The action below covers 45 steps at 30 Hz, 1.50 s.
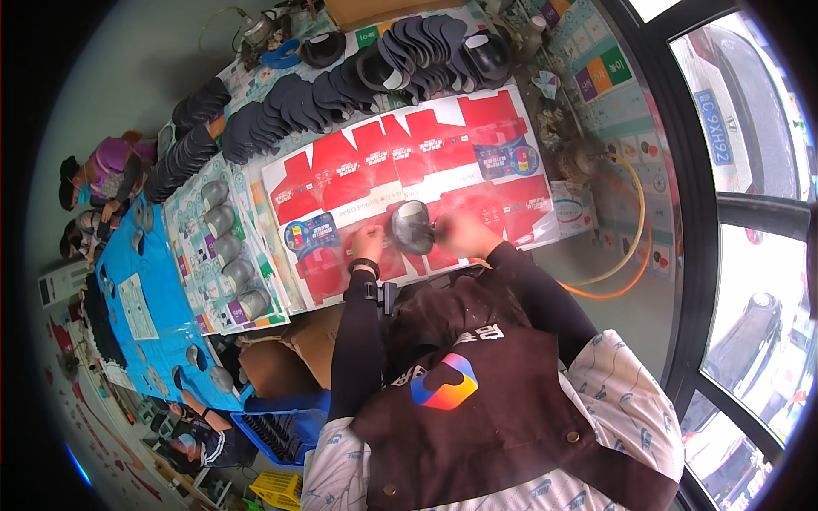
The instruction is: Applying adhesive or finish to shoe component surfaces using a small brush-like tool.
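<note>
A dark grey, rounded piece shaped like a slipper toe (412, 226) lies on the red and white printed sheet (400, 179) in front of me. My left hand (368, 244) rests on the sheet just left of it, fingers curled closed; whether anything is in them is hidden. On the other side, my right hand (461, 235) is at the piece's right edge, smeared by motion. A small dark part shows between that hand and the piece, too blurred to name.
Rows of overlapping dark pieces (290, 106) line the table's far side. Similar grey pieces (226, 249) lie in a column on the left. Beyond is a blue-covered table (158, 298) with people beside it. A yellow hose (641, 213) hangs at right; a blue crate (307, 426) stands lower left.
</note>
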{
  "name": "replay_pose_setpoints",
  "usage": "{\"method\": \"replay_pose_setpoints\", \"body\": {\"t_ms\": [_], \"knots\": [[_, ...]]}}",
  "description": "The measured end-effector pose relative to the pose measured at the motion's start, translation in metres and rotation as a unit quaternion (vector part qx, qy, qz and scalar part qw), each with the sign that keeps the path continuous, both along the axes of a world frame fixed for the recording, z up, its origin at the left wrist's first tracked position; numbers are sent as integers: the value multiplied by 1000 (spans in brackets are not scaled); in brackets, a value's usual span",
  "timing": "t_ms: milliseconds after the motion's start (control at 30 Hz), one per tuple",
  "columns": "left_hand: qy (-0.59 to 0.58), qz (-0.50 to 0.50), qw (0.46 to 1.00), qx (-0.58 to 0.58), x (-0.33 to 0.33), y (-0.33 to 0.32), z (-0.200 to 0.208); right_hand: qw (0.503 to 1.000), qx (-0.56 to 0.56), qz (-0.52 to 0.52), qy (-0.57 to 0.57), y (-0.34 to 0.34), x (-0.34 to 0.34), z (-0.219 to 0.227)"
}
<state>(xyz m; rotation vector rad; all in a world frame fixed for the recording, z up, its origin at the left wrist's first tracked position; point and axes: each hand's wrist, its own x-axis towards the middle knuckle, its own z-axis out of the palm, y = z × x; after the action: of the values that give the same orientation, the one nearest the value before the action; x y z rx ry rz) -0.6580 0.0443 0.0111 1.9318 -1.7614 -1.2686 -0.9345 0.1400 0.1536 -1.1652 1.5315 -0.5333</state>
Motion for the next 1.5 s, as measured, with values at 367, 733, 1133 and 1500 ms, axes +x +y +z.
{"method": "replay_pose_setpoints", "body": {"t_ms": [367,733,1133,1500], "knots": [[-48,-102,993,23,-31,11,23,996,-4,-41,-73,24,-57,12],[-18,25,998,-55,-58,31,46,975,25,-157,-153,25,-91,55],[524,285,803,20,92,-51,128,963,-4,-183,-197,11,-77,64],[654,483,560,-161,318,-221,86,970,13,-216,-112,-18,29,78]]}}
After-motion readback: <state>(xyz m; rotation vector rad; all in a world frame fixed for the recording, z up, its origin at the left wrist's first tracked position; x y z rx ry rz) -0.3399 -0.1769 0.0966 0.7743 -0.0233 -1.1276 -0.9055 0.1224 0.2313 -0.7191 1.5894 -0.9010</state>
